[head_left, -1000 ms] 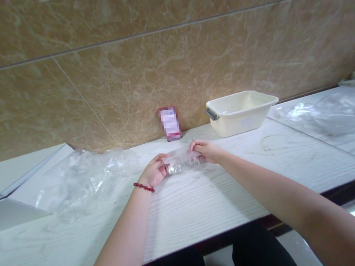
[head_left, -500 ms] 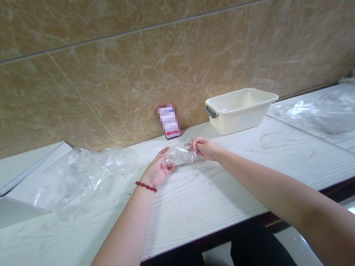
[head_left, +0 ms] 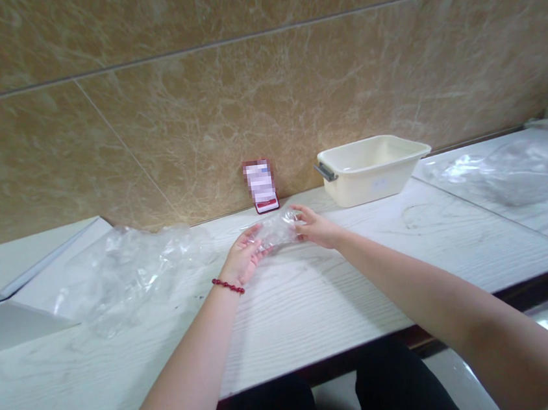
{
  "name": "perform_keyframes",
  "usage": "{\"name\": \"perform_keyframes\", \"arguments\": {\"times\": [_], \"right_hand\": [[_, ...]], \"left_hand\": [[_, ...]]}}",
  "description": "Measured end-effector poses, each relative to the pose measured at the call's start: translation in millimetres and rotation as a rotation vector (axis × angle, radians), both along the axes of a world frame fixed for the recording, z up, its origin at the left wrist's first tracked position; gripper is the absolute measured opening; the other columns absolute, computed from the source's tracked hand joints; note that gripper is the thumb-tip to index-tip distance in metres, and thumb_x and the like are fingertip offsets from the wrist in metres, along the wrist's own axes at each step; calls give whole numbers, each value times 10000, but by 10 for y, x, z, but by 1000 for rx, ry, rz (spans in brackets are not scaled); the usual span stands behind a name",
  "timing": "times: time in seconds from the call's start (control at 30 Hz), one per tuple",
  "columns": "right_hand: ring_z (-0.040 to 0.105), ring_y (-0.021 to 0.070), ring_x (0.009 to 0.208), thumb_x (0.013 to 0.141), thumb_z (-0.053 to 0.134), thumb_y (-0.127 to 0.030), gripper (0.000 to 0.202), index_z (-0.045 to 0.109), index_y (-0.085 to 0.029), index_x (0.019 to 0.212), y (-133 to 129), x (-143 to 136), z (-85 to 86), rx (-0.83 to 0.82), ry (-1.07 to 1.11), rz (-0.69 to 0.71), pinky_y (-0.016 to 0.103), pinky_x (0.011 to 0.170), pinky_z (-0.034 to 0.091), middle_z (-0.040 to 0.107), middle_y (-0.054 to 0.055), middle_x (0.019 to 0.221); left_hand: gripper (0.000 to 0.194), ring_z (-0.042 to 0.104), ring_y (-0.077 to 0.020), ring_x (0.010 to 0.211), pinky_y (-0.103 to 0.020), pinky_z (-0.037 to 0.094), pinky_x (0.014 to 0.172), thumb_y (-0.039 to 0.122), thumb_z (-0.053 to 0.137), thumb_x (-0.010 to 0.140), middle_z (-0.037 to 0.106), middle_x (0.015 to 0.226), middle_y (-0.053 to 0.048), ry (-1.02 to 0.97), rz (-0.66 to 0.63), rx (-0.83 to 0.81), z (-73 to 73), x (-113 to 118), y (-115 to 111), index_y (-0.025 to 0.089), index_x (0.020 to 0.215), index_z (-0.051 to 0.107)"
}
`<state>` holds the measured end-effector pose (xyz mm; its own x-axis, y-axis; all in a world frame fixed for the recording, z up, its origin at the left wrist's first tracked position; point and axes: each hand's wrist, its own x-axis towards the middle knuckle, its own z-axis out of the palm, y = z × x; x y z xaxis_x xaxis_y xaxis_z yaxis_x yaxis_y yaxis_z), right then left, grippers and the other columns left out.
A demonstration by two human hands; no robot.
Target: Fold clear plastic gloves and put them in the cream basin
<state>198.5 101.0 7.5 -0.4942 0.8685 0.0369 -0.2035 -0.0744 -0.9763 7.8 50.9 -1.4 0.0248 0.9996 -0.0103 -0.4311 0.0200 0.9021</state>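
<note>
A small crumpled piece of clear plastic (head_left: 278, 228) is held between my two hands, just above the white table. My left hand (head_left: 246, 255), with a red bead bracelet at the wrist, grips its left end between thumb and fingers. The fingers of my right hand (head_left: 313, 225) curl round its right end. Behind the plastic, a phone (head_left: 263, 186) with a partly blurred screen leans against the wall.
A cream bin (head_left: 367, 185) with a grey handle stands at the back right. Loose clear plastic (head_left: 134, 272) lies left of my hands, beside a white box (head_left: 26, 319). More clear plastic (head_left: 520, 169) lies far right.
The plastic between my hands has risen slightly at its right end and looks more bunched. The fingers of my right hand have shifted from a pinch to a wider hold.
</note>
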Motion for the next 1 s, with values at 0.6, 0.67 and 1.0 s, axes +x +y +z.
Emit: {"name": "perform_keyframes", "arguments": {"times": [0.6,0.67,1.0], "right_hand": [[510,50,655,647,565,-132,505,357,-275,1084,35,-3,-64,11,-17,5,246,630,476,426,2,954],[500,43,618,698,521,-192,376,379,-258,1040,20,-3,-22,-13,3,-13,258,620,476,438,-3,918],[444,28,579,629,577,-341,277,456,-198,832,100,13,-62,394,-181,-264,184,505,440,415,-15,880]], "left_hand": [[358,572,-121,771,-311,474,724,0,533,652,570,989,-14,6,38,1,68,50,-38,215,937,555],[371,572,-121,765,-314,474,719,-2,531,650,567,988,-19,0,47,0,70,49,-34,214,952,548],[399,570,-104,707,-306,475,703,8,547,640,568,954,-14,13,78,33,54,36,-24,219,979,537]]}}
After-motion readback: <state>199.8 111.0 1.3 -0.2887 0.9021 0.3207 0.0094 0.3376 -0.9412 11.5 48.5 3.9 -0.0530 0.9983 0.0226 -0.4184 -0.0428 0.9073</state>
